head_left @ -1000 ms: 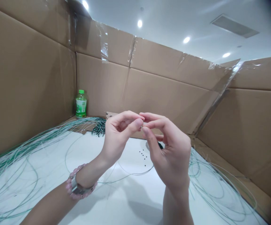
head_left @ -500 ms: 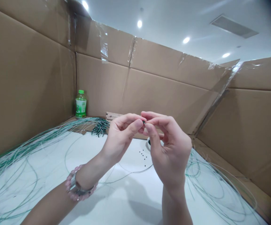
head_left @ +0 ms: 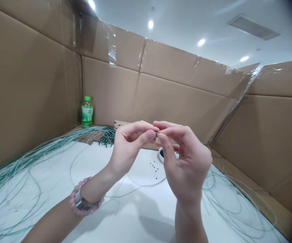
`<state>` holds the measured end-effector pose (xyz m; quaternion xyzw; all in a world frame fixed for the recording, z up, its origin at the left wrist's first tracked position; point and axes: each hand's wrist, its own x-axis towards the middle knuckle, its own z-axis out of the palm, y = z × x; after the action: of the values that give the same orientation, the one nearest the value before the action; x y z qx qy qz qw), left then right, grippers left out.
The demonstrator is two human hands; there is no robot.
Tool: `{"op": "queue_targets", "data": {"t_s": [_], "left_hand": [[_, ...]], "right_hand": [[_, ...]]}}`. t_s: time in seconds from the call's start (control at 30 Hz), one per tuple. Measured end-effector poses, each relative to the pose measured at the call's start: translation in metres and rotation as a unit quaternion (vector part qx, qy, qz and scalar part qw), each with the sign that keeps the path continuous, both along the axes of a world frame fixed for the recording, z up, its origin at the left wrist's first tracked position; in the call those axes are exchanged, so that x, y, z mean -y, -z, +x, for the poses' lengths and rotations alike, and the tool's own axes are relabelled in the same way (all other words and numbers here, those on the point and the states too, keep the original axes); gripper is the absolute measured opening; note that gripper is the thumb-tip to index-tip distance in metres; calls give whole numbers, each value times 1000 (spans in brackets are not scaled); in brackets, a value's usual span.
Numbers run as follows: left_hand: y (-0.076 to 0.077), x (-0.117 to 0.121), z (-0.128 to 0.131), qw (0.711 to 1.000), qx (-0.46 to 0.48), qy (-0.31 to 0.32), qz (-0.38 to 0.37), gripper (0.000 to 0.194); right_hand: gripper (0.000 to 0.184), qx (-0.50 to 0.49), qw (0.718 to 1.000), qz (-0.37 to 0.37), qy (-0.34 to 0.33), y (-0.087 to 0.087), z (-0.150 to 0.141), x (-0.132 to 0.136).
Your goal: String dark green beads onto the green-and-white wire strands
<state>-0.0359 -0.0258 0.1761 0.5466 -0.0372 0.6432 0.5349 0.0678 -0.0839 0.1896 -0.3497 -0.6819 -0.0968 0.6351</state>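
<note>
Bead (head_left: 156,133) (tiny, dark) stays pinched in the fingers (head_left: 149,135) of left hand (head_left: 129,150) and right hand (head_left: 187,165), both shifted slightly rightward.

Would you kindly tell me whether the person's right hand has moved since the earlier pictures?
Yes, slightly: the right hand has shifted rightward in view, its knuckles farther from the green-capped bottle than before.
</note>
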Motion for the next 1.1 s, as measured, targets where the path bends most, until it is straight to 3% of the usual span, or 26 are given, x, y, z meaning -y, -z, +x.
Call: {"op": "queue_targets", "data": {"t_s": [0.17,0.3,0.77,1.0,1.1], "left_hand": [[2,-1,-1,999,-7,-43,29,5],[4,2,2,998,0,-58,6,5],[7,9,7,997,35,-64,-40,4],[7,7,5,996,25,-80,-28,4],[5,4,3,995,12,-95,13,4]], "right_hand": [[15,-12,1000,13,-26,-1,0,1],[16,-18,999,14,-29,-3,0,2],[20,-45,996,0,-80,-4,-5,6],[25,-14,998,12,-56,-5,-1,8],[28,-7,998,44,-33,-5,0,7]]}}
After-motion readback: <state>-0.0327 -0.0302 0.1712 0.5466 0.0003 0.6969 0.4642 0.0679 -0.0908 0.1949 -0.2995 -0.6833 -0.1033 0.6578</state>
